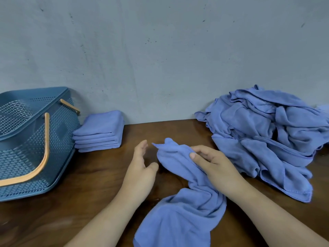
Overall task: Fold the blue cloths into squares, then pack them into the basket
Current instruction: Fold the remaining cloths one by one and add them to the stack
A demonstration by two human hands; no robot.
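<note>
A crumpled blue cloth (185,207) lies bunched on the wooden table (92,184) in front of me. My right hand (213,164) grips its upper part, thumb and fingers pinching the fabric. Just left of the cloth, my left hand (142,168) hovers with fingers straight and holds nothing. A stack of folded blue squares (101,132) sits at the back beside the blue basket (26,139), which stands at the far left with orange handles. A heap of unfolded blue cloths (267,136) fills the right side.
A grey wall (160,50) runs directly behind the table. Bare wood shows between the folded stack and the heap, and in front of the basket at the lower left.
</note>
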